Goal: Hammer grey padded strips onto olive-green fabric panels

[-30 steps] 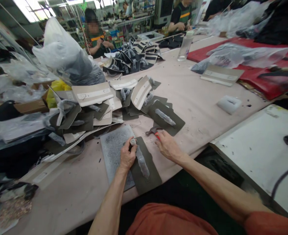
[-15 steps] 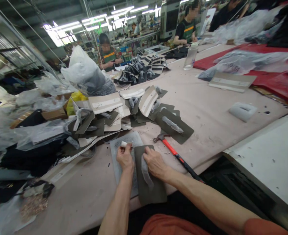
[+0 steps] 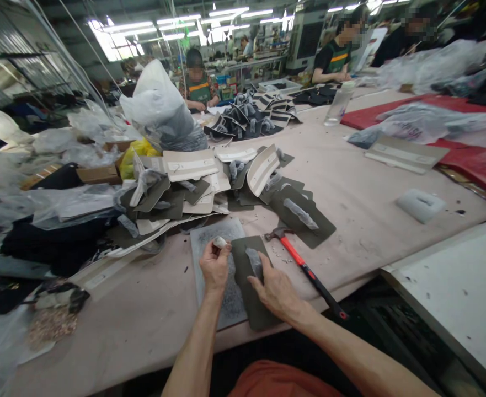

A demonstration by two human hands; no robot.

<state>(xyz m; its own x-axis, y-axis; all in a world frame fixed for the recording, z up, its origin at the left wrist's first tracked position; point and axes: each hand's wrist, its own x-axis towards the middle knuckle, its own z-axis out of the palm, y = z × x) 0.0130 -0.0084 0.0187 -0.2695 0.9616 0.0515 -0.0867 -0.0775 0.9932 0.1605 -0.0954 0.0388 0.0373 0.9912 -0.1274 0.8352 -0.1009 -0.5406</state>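
My left hand point(image 3: 214, 266) is closed on a small white cylindrical piece point(image 3: 220, 242), held between thumb and fingertips above the left part of a speckled grey board point(image 3: 231, 302). My right hand point(image 3: 276, 286) lies at an olive-grey panel point(image 3: 246, 298), its thumb spread from the fingers, which touch the panel's plastic-wrapped handle point(image 3: 252, 260). The panel covers the board's right side. To the right, a claw hammer point(image 3: 295, 253) with a red and black handle rests on the table.
A pile of similar panels point(image 3: 193, 165) lies ahead and to the left. One panel with a wrapped handle point(image 3: 309, 220) is beyond the hammer. Small metal bits lie near the hammer head. A white roll point(image 3: 420, 205) and a clear bottle point(image 3: 339, 103) stand farther right. Co-workers sit across the table.
My right hand has let go of its pinch at the handle's upper end and slid lower, thumb and fingers apart. My left hand still holds the white piece, now tilted more upward. The view has shifted.
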